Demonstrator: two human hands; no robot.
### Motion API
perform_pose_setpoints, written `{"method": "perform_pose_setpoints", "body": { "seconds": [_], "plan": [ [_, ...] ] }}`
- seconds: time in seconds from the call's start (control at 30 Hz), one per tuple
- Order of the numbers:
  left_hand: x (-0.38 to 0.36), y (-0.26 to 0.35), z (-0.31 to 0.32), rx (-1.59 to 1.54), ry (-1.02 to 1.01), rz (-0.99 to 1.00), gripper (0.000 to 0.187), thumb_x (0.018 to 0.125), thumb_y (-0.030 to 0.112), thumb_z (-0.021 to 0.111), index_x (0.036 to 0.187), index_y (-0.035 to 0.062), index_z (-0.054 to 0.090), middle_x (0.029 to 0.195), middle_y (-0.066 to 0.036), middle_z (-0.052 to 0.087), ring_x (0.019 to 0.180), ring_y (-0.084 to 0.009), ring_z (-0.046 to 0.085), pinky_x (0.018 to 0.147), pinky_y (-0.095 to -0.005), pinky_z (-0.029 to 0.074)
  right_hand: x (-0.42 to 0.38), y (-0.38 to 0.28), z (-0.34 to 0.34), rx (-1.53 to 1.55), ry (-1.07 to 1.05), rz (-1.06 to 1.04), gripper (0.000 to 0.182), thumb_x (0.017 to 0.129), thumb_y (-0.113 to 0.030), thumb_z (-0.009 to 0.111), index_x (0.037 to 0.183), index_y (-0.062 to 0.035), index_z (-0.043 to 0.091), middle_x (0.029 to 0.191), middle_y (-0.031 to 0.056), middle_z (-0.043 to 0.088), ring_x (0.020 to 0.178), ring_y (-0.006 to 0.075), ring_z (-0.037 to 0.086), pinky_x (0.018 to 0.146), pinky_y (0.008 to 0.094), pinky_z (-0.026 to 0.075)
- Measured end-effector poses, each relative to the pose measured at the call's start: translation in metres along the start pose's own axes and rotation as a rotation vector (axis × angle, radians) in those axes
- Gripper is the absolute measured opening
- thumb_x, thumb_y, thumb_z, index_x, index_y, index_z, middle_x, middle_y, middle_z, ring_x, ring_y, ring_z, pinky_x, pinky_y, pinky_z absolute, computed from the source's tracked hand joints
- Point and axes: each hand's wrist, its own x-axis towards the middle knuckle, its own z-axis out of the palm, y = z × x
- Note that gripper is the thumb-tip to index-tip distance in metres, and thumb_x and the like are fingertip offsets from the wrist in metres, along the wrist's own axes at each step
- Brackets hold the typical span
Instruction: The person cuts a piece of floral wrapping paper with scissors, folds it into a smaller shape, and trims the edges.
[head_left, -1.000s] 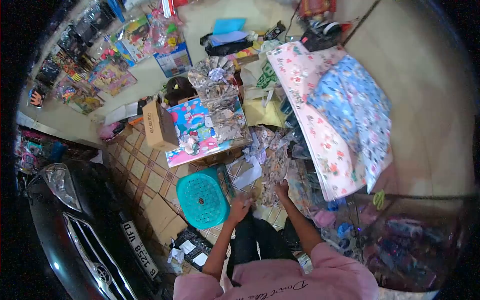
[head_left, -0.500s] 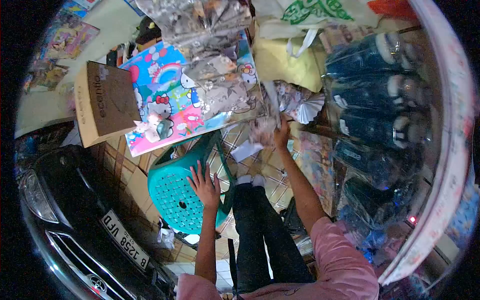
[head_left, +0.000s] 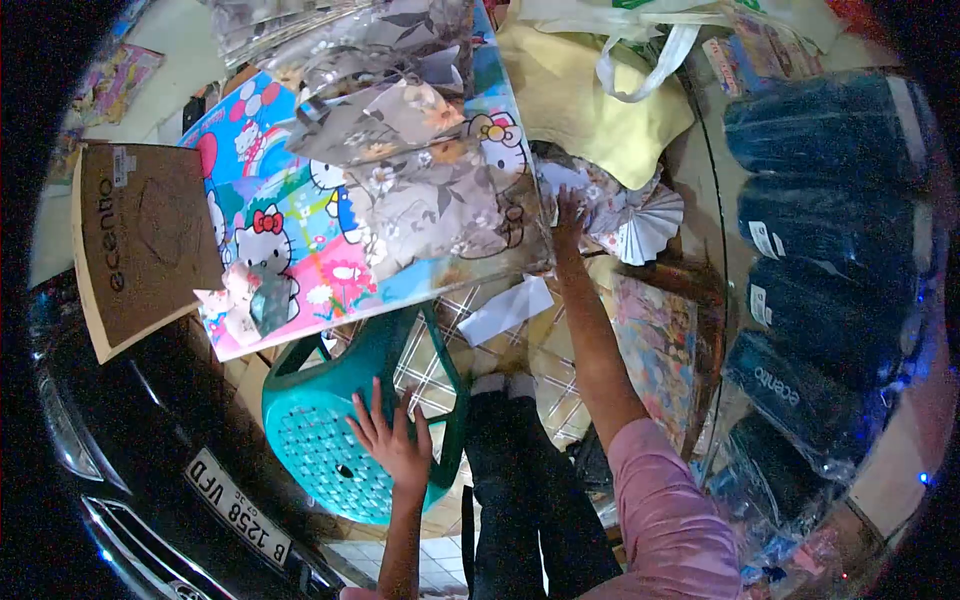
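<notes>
My left hand (head_left: 393, 442) lies flat on the seat of a teal plastic stool (head_left: 320, 440), fingers spread and holding nothing. My right arm stretches forward, and my right hand (head_left: 568, 212) rests among floral paper pieces (head_left: 600, 205) beside a white pleated paper fan (head_left: 652, 218). Whether the fingers grip any paper is unclear. Just left of that hand, grey floral wrapping paper (head_left: 420, 200) lies over a bright cartoon-cat sheet (head_left: 290, 240).
A brown cardboard box (head_left: 140, 240) sits at the left on the cartoon sheet's edge. A yellow bag (head_left: 590, 110) lies beyond the right hand. Dark blue wrapped packs (head_left: 820, 200) are stacked at the right. A black car's front with number plate (head_left: 235, 495) stands close at lower left. White paper (head_left: 505, 310) lies on the tiled floor.
The view has dropped closer to the table. My right hand moved forward from the floor area up to the floral paper pile. My left hand went onto the stool and stays there.
</notes>
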Motion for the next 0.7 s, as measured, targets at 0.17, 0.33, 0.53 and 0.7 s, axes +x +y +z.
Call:
{"method": "perform_pose_setpoints", "body": {
  "seconds": [0.17,0.33,0.53,0.7],
  "plan": [
    [0.006,0.016,-0.011,-0.043,-0.051,-0.076,0.02,0.084,0.016,0.06,0.103,0.0157,0.066,0.137,-0.011,0.045,0.132,-0.0361,0.031,0.109,-0.0578,0.007,0.028,0.007,0.026,0.58,-0.312,0.286,0.075,0.075,-0.034,0.068,0.137,-0.0062,0.036,0.146,0.0166,0.027,0.136,0.0328,0.022,0.11,0.0511,0.012],
    [0.035,0.108,0.006,-0.784,-0.224,0.054,0.026,0.084,0.01,0.056,0.109,0.0053,0.061,0.122,-0.018,0.053,0.119,-0.035,0.046,0.105,-0.0505,0.027,0.028,0.006,0.007,1.112,-0.306,0.352,0.084,0.067,-0.034,0.077,0.137,-0.0088,0.037,0.141,0.0172,0.034,0.132,0.0324,0.029,0.108,0.0458,0.021],
    [0.109,0.159,0.189,-0.37,-0.452,0.222,0.052,0.084,0.017,0.059,0.132,0.0071,0.043,0.134,-0.019,0.045,0.123,-0.0391,0.041,0.104,-0.048,0.03,0.025,-0.023,-0.098,1.04,0.012,0.352,0.089,0.063,-0.031,0.083,0.136,-0.0077,0.038,0.135,0.0169,0.04,0.127,0.0303,0.034,0.107,0.0417,0.024],
    [0.149,0.155,0.287,-0.542,-0.088,0.502,0.056,0.085,0.026,0.055,0.135,0.0076,0.039,0.139,-0.017,0.038,0.129,-0.0347,0.036,0.107,-0.0484,0.025,-0.007,-0.051,-0.148,0.855,0.37,0.441,0.07,0.074,-0.015,0.073,0.134,-0.0049,0.04,0.139,0.0213,0.03,0.131,0.0346,0.026,0.107,0.042,0.021]
  ]
}}
